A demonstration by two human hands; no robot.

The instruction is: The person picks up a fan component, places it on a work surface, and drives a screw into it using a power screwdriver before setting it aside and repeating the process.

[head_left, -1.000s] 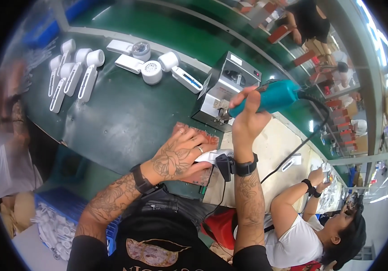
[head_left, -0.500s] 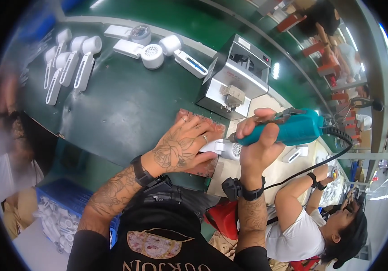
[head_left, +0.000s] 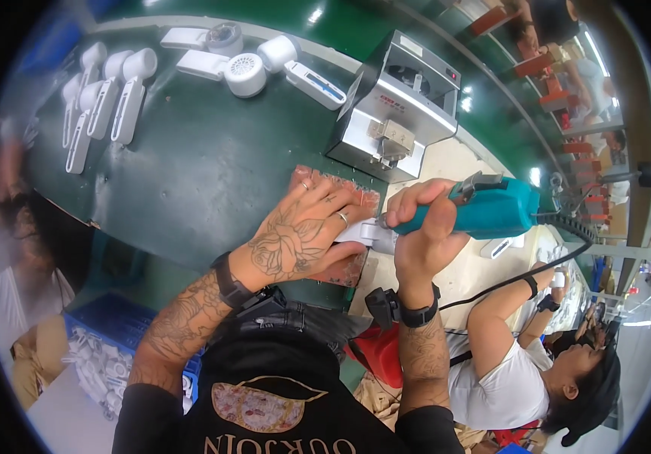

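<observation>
My left hand (head_left: 299,238) presses down over a white handheld fan (head_left: 377,237), thumb and fingers closed about its handle. The fan lies on a reddish-brown block (head_left: 344,272), and its handle is mostly hidden beneath that hand. My right hand (head_left: 425,234) is wrapped round a teal electric screwdriver (head_left: 503,208), held almost level, its front end pointing left. The tool's tip is at the joint between the fan's handle and head; whether it touches cannot be made out. A black coiled cord (head_left: 568,221) runs from the screwdriver's rear.
Beyond my hands stands a silver-and-black machine (head_left: 394,113). More white fans (head_left: 244,74) lie along the table's far edge, with several others (head_left: 129,106) at far left. A blue crate (head_left: 106,325) of white parts sits low left. A co-worker (head_left: 499,356) sits at right; another person is at left.
My right hand has brought the screwdriver left, its tip now nearer the fan's joint. My left hand keeps its hold on the fan. The whole view has shifted slightly.
</observation>
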